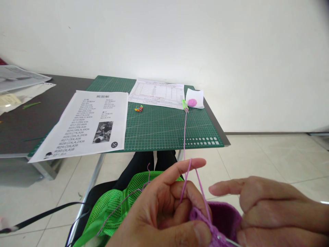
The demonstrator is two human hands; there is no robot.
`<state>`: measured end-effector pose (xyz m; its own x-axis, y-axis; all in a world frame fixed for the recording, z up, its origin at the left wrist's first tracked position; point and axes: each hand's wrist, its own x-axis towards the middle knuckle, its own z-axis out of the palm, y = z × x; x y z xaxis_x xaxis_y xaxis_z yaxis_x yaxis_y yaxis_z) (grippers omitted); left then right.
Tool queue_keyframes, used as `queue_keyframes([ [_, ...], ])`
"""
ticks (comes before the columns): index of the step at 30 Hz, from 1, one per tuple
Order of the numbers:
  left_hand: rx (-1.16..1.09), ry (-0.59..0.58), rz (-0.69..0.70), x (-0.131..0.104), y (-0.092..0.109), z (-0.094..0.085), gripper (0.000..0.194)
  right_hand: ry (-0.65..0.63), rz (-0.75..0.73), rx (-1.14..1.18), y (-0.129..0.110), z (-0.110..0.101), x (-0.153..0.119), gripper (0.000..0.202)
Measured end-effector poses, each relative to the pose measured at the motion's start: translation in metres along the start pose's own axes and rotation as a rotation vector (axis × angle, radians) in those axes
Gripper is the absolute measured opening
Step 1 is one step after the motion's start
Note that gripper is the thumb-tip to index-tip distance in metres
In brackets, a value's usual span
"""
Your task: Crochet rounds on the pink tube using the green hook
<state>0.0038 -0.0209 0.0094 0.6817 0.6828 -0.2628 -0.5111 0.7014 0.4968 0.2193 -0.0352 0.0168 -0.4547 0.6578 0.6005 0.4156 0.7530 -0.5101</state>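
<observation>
A purple crochet piece (227, 214), curved like a cup, is pinched between the thumb and fingers of my left hand (164, 209). My left index finger is stretched out, and purple yarn (184, 137) loops over it and runs down to the stitches. At the lower right, my right hand (272, 206) is closed around a thin metal crochet hook (230, 241), its index finger pointing left. The hook meets the edge of the crochet piece near my left thumb. Most of the hook's handle is hidden by the right hand or out of view.
A green cutting mat (159, 130) on the dark table bears a printed pattern sheet (84, 113), another printed sheet (159, 92), colourful stitch markers (138, 108), green-handled snips (184, 104) and a pink yarn ball (192, 102). A green mesh bag (109, 206) lies on my lap.
</observation>
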Motion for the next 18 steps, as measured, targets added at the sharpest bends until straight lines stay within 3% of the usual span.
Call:
queue_keyframes([
  [7,-0.045,0.001,-0.006,-0.002,-0.002,0.0,0.061,-0.043,0.017,0.009,-0.004,0.0,0.005,0.031],
  [18,-0.002,-0.005,-0.035,-0.003,-0.001,-0.003,0.065,-0.048,-0.026,-0.044,-0.005,0.007,0.017,0.02],
])
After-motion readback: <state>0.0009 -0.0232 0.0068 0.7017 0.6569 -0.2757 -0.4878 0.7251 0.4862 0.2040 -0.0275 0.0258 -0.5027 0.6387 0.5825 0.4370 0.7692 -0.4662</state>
